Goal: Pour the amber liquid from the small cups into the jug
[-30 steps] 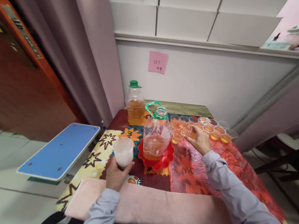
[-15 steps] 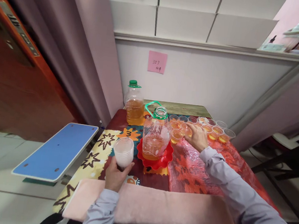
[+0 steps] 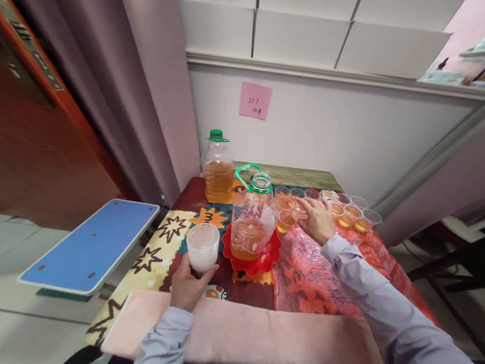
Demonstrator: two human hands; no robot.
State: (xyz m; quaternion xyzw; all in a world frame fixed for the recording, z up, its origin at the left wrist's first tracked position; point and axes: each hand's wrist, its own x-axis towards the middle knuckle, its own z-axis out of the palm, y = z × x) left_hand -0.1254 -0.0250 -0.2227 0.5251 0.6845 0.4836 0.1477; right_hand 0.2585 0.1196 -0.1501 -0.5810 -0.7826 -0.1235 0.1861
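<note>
A stack of clear plastic cups is in my left hand, with the thumb and fingers wrapped round its lower part. It is upright, left of the big jug. My right hand reaches to the group of cups at the back right; its thumb and fingers close round one clear plastic cup, mostly hidden behind them. Beside it stand several cups with amber liquid, such as the front-left cup and the right-end cup. An uncapped jug with amber liquid sits on a red scalloped dish.
A second jug with a green cap stands at the back left. A pink cloth lies along the table's near edge. Clear film covers the red cloth at right. Left of the table is a blue board.
My right hand has shifted slightly left and down among the cups, its fingers closer together. My left hand and the cup stack have barely moved.
</note>
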